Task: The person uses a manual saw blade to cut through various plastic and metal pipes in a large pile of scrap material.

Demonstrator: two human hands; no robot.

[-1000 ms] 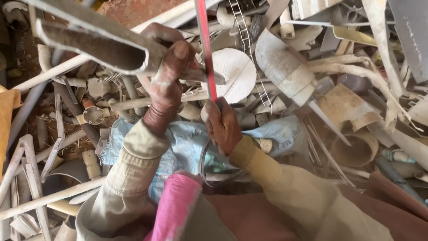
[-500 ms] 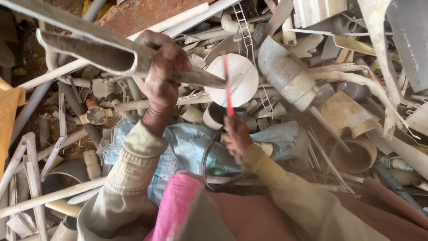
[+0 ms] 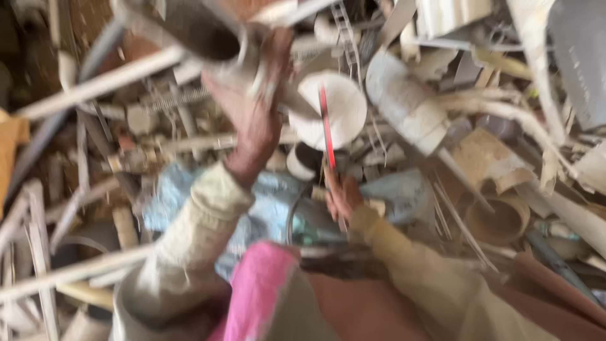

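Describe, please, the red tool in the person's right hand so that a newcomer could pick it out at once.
Start from the heap of pale scrap pipes that fills the view. Near its middle lies a round white disc, and crossing it is the thin red blade, rising from the right hand. It is the only straight, bright red strip among whitish and tan pieces.

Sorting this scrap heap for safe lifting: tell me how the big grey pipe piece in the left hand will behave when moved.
The grey pipe piece looks rigid and hollow, so probably light for its bulk. The left hand holds it by one end, so it may swing or twist. Its round wall suggests it would roll if set on the loose plastic scrap. The picture is blurred, so the edges are unclear.
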